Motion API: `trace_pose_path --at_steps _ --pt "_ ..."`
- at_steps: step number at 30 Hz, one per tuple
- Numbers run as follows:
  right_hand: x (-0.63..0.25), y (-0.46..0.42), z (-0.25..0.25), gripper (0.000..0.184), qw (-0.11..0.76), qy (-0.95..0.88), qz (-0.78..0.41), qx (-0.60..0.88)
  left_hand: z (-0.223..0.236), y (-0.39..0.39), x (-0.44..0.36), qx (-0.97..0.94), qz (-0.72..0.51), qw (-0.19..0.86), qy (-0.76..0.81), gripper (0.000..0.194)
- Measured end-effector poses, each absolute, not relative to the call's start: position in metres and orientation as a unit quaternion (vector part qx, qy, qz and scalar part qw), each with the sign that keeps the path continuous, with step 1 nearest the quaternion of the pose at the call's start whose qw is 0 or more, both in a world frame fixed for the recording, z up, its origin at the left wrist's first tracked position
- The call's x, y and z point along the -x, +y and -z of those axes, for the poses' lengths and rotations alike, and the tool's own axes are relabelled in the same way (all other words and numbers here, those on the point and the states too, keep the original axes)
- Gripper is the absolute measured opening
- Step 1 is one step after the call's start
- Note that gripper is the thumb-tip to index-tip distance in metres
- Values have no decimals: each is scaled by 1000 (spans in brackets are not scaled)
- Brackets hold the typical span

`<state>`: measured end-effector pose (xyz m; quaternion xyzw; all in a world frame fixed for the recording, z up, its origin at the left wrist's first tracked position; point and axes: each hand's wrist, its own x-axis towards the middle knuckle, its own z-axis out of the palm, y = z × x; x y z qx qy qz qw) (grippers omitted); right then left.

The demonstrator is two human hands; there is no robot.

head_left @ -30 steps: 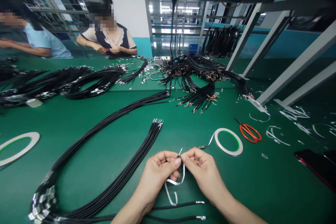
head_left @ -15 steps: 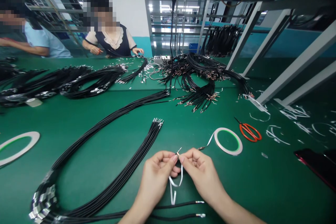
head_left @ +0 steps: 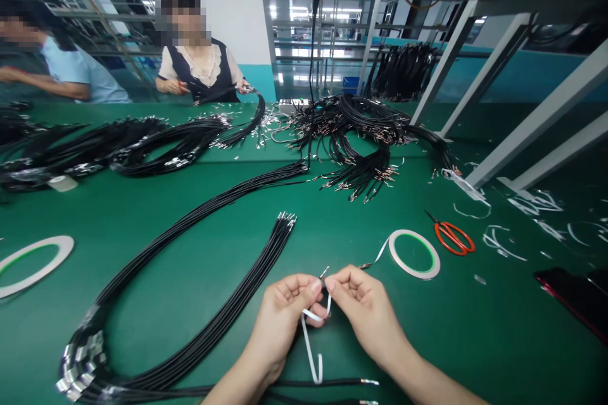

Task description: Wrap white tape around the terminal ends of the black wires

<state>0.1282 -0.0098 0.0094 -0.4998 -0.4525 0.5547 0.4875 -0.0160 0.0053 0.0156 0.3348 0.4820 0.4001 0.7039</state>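
My left hand (head_left: 287,313) pinches a thin black cable near its bare metal end (head_left: 325,272), which sticks up between my fingertips. At that same end, the thumb and finger of my right hand (head_left: 363,300) are closed on a narrow white tape strip (head_left: 308,345). The strip's loose part loops below my fingers and hangs down over the table. Beneath my hands lies a loose cable end with a metal terminal (head_left: 369,382). Left of my hands, a bundle of black cables (head_left: 190,221) curves across the green table (head_left: 213,266).
A white tape roll (head_left: 436,262) with its end pulled out lies to the right, near red-handled scissors (head_left: 455,238). Another roll (head_left: 66,247) is at the left. Cable heaps (head_left: 361,117) lie further back. Metal posts (head_left: 536,114) stand right. A co-worker (head_left: 202,73) handles cables across the table.
The strip's tail has swung left and hangs lower. Both hands keep their pinch at the cable end. Across the table, the co-worker's hand has lifted some cables.
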Motion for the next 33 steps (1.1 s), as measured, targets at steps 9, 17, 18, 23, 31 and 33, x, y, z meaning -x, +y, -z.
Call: trace_pose_path --at_steps 9,17,18,23,31,33 --pt "-128 -9 -11 23 494 -452 -573 473 -20 5 16 -289 -401 747 446 23" --pt "-127 -9 -17 23 497 -438 -591 460 -20 5 18 -305 -382 753 441 23" --pt "-127 -8 -17 23 497 -439 -588 463 -19 5 18 -305 -379 754 441 24" --pt "-129 -8 -17 20 500 -438 -584 466 -19 5 19 -297 -364 774 425 27" --pt "-123 -9 -15 18 516 -368 -626 454 -19 4 18 -304 -348 789 404 28" --pt "-123 -9 -14 18 508 -361 -632 460 -19 3 18 -307 -347 790 402 27"
